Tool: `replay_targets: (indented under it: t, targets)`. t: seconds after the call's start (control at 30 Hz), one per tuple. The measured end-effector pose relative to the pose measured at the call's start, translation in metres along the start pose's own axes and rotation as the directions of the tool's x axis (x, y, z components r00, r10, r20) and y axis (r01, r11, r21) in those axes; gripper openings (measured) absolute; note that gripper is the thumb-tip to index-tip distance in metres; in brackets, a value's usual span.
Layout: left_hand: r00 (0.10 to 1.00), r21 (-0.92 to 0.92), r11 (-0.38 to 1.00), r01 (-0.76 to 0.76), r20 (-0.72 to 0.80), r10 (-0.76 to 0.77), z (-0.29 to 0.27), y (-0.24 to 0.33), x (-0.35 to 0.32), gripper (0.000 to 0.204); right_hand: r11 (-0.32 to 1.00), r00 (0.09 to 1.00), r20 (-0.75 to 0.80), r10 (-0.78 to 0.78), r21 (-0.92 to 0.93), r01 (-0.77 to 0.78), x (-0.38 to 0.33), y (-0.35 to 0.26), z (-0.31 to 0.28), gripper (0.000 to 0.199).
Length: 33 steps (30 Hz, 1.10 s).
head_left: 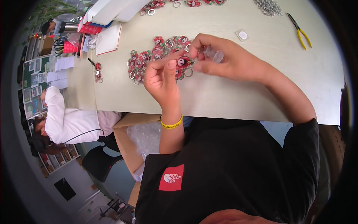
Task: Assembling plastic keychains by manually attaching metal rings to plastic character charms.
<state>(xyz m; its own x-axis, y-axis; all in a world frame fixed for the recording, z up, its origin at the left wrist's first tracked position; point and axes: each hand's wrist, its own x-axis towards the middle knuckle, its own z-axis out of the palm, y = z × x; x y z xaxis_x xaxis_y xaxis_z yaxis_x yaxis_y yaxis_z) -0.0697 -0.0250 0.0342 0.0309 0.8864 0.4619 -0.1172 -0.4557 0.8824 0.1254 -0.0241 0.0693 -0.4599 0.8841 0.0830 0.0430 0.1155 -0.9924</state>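
Head view: a pale tabletop (261, 102) reaches the wearer's black T-shirt (231, 160) along its near edge, which bows under the fisheye lens. Bare surface lies between this edge and the hands, and a broader open stretch extends from the right forearm toward the yellow-handled pliers (304, 37) near the far right. A loose heap of metal rings or chain (267, 6) sits by the far edge.

The left hand (162, 76) is raised beside a pile of red character keyrings (143, 61), its thumb and forefinger narrowly spaced; whether they grip the dark-haired charm (184, 62) beside their tips cannot be told. The right hand (227, 61), facing it, curls its fingers about a clear plastic piece (216, 56), blurred in outline.

Containers stand chiefly at left. White plastic bins (112, 9) rise at the far side, above an open notebook (109, 39); a red dotted cup (70, 47) stands next to black-handled scissors (59, 45). Below the near edge, an open cardboard box (125, 149) contains crumpled clear plastic wrap (143, 136).
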Motion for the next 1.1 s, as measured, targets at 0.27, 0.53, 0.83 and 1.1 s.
replay_targets:
  t: [0.27, 0.53, 0.83, 1.1]
  targets:
    - [0.987, -0.366, 0.921, 0.134, 0.136, -0.09, 0.017, 0.015, 0.003, 0.046, 0.915, 0.973, 0.15, 0.178, 0.339, -0.219, 0.0, -0.002, 0.002, 0.027]
    - [0.983, -0.343, 0.939, -0.015, 0.167, 0.076, -0.005, 0.002, -0.005, 0.061, 0.989, 0.983, -0.132, -0.128, 0.055, 0.136, -0.005, -0.019, 0.002, 0.018]
    - [0.982, -0.364, 0.928, -0.076, 0.135, 0.134, 0.009, 0.006, -0.005, 0.05, 0.702, 0.798, -0.024, -0.602, -0.493, 0.514, -0.013, -0.013, 0.013, 0.018]
    - [0.981, -0.331, 0.939, -0.088, 0.136, 0.14, 0.008, 0.003, -0.009, 0.049, 0.548, 0.747, 0.064, -0.661, -0.639, 0.539, -0.016, -0.011, 0.011, 0.016]
